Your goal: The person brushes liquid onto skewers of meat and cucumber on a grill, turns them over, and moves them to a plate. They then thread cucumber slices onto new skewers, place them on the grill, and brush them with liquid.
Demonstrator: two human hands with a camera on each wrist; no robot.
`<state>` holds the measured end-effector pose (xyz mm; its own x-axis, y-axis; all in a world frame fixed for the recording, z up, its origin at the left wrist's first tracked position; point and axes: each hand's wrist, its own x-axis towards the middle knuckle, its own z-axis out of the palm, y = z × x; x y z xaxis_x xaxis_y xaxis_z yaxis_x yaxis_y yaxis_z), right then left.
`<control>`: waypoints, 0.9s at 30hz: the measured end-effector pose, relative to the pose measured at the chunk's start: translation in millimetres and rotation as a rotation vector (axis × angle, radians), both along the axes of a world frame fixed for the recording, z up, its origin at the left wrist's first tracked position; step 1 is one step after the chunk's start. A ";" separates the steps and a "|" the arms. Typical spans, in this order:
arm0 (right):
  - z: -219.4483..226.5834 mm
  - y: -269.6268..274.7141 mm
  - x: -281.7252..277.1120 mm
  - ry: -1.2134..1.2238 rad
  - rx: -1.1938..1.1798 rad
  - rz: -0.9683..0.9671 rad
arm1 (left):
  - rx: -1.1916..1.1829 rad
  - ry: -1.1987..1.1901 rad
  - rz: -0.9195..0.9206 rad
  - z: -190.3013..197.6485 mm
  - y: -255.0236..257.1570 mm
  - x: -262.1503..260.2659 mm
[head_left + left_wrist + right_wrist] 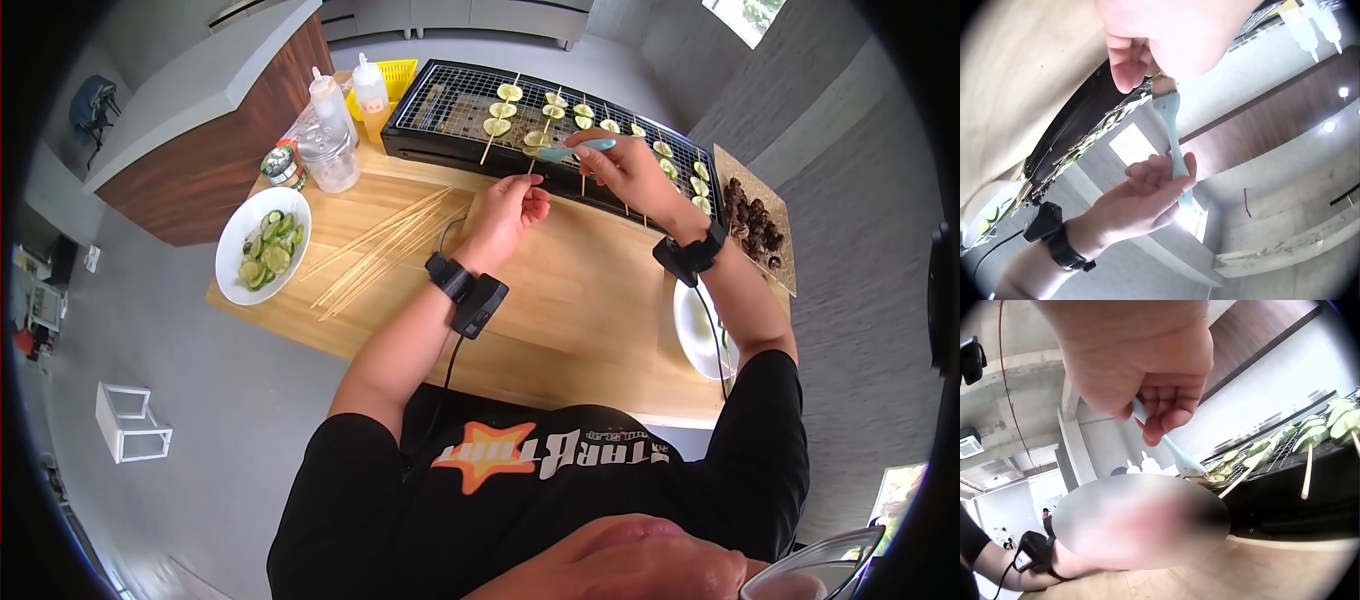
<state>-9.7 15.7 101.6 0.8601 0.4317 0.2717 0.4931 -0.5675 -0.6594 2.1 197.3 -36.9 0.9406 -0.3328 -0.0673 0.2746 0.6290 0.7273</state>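
My right hand (635,178) grips a light blue basting brush (575,150) by its handle, and the bristle end lies over the slices of a skewer at the grill's near edge. In the right wrist view the brush head (1186,464) overlaps pale green slices (1225,464). With thumb and fingers my left hand (500,225) pinches the stick end of that skewer, just in front of the grill (450,145). More skewers of round, green-edged vegetable slices (503,110) lie across the wire rack, their stick ends pointing toward me.
Bare bamboo skewers (385,250) lie left of my left hand. Beyond them are a white bowl (226,250) of slices, a glass jar (330,165), squeeze bottles (370,90) and a yellow basket (402,72). Dark chunks on a board (775,190) and another white bowl (690,325) stand right.
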 end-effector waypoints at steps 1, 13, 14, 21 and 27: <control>3.0 -2.8 -2.0 0.016 0.032 -0.017 | 0.008 0.002 -0.002 1.3 1.1 1.0; 12.7 -45.6 -29.4 0.031 0.183 -0.177 | 0.123 -0.001 -0.093 1.2 6.0 27.3; 12.3 -45.7 -31.7 0.018 0.199 -0.175 | 0.155 -0.028 -0.073 2.5 5.8 27.6; 0.2 -50.6 -28.2 -0.079 0.395 -0.175 | 0.285 -0.139 0.034 32.5 13.8 -7.4; -13.7 -22.8 -37.3 0.402 0.624 -0.262 | 0.318 -0.190 -0.008 60.0 7.6 -57.1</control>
